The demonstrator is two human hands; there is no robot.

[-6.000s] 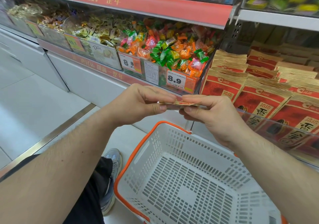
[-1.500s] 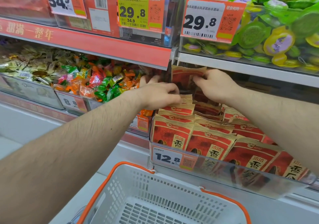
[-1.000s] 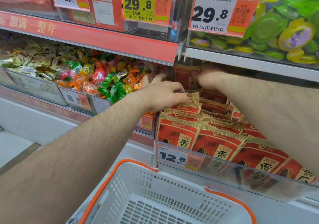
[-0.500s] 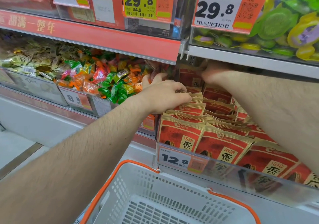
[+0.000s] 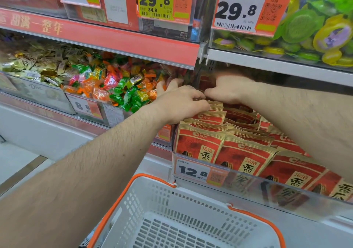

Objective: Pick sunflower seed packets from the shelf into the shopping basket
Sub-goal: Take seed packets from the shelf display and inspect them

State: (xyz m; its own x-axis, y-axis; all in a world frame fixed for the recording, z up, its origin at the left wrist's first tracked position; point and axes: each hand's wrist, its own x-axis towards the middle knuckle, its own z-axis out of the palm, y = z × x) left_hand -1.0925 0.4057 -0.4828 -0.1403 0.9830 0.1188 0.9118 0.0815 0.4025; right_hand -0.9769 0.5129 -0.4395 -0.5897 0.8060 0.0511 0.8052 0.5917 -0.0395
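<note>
Wrapped candies (image 5: 114,87) heaped in bins at left. Left hand (image 5: 179,104) fingers curled over tan tops of sunflower seed packets (image 5: 225,144) on shelf. Right hand (image 5: 227,89) blurred, deep behind rows; grip unclear. White basket (image 5: 191,202) below, nothing seen inside.

Seed packets (image 5: 246,152) on shelf, basket (image 5: 183,215) below, candies (image 5: 114,87) left

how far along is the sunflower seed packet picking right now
Nothing looks done: the visible part of the shopping basket holds no packets. In hand: left hand and right hand reach among the back-row sunflower seed packets. Left: lifting packets out and dropping them in.
</note>
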